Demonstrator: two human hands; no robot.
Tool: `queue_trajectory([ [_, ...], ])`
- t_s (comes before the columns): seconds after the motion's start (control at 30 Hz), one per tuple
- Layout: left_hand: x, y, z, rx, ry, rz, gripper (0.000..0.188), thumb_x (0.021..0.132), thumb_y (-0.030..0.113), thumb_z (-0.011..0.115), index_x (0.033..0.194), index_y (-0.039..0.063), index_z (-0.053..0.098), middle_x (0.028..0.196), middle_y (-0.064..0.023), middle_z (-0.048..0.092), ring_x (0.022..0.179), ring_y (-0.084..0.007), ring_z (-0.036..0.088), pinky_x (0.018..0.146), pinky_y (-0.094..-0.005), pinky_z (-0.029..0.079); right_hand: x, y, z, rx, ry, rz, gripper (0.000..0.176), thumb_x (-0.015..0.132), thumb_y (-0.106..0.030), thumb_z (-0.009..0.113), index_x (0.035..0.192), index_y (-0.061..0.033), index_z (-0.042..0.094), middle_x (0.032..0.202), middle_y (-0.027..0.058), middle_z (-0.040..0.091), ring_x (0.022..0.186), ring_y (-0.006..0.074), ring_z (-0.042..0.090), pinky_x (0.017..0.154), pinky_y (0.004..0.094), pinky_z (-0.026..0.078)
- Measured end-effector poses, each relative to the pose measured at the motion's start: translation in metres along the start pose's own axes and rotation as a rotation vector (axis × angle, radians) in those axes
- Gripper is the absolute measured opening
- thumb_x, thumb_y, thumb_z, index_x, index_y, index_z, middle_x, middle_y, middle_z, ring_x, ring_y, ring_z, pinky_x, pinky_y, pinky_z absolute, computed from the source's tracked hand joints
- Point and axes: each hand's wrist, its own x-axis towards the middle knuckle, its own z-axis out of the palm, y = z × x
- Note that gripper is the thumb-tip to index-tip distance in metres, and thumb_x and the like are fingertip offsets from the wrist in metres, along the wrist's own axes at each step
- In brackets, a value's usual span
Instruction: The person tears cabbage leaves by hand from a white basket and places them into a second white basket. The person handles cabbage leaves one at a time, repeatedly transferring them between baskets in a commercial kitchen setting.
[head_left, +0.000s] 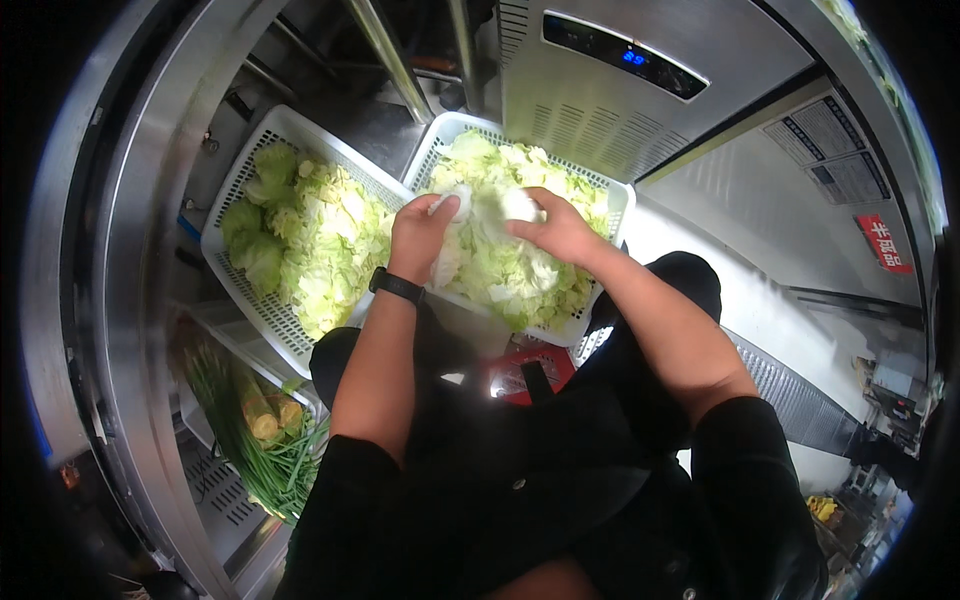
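A white perforated plastic basket (624, 206) in front of me is heaped with torn pale green lettuce (517, 281). Over this heap, my left hand (420, 229), with a black band on the wrist, pinches a whitish lettuce piece (457, 201) between thumb and fingers. Facing it from the right, my right hand (559, 227) grips another pale lettuce piece (517, 206), blurred. A gap separates the two hands. To the left, a second white basket (225, 281) holds more torn lettuce (334, 232) and several greener leaves (259, 217) at its left end.
Lower left, a white bin (196, 420) holds long green stalks (281, 461) and yellowish cut pieces (266, 421). A steel cabinet with a lit display (626, 52) stands beyond the right basket. Metal legs (394, 60) rise behind the baskets. Something red (525, 367) sits between my knees.
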Motion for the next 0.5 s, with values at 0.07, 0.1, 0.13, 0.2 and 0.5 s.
queue_trajectory([
  [0.07,-0.002,0.002,0.008,-0.052,-0.065,-0.039,0.028,0.096,0.024,0.068,0.11,0.0,0.07,0.094,0.0001,0.069,0.083,-0.0062,0.059,0.076,-0.0225,0.047,0.001,0.016,0.009,-0.34,0.191,-0.243,0.061,0.085,-0.028,0.079,0.131,0.0027,0.054,0.11,0.0096,0.066,0.09,0.0153,0.063,0.079,0.0294,0.053],
  [0.1,-0.004,0.0,0.01,-0.055,-0.088,-0.058,0.028,0.096,0.025,0.068,0.11,0.0,0.07,0.095,0.0002,0.069,0.083,-0.0062,0.059,0.076,-0.0224,0.047,0.002,0.014,0.009,-0.197,0.082,-0.182,0.061,0.084,-0.031,0.079,0.129,0.0037,0.056,0.111,0.012,0.066,0.092,0.017,0.064,0.081,0.0306,0.053],
  [0.13,-0.005,-0.001,0.014,-0.056,-0.112,-0.07,0.028,0.096,0.025,0.067,0.11,0.0,0.07,0.096,0.0003,0.069,0.084,-0.0062,0.059,0.077,-0.0224,0.047,0.005,0.006,0.005,-0.054,-0.022,-0.124,0.062,0.083,-0.033,0.08,0.127,0.0048,0.058,0.113,0.0144,0.067,0.094,0.0187,0.065,0.083,0.0318,0.053],
  [0.2,-0.013,0.002,0.024,-0.023,-0.188,-0.078,0.031,0.097,0.027,0.066,0.109,-0.001,0.07,0.098,0.0006,0.068,0.085,-0.0065,0.057,0.078,-0.0223,0.046,0.006,-0.001,0.007,0.315,-0.191,-0.05,0.047,0.085,-0.03,0.078,0.113,0.0048,0.065,0.097,0.0119,0.07,0.084,0.0191,0.066,0.078,0.0305,0.053],
  [0.5,-0.013,0.002,0.024,0.444,-0.259,0.045,0.046,0.092,0.041,0.067,0.079,-0.003,0.066,0.062,-0.0049,0.052,0.063,-0.0104,0.044,0.058,-0.031,0.04,-0.016,-0.026,0.006,-0.183,-0.258,-0.141,0.025,0.09,-0.023,0.071,0.08,-0.0015,0.063,0.065,0.0013,0.055,0.06,0.0105,0.051,0.06,0.0299,0.047],
])
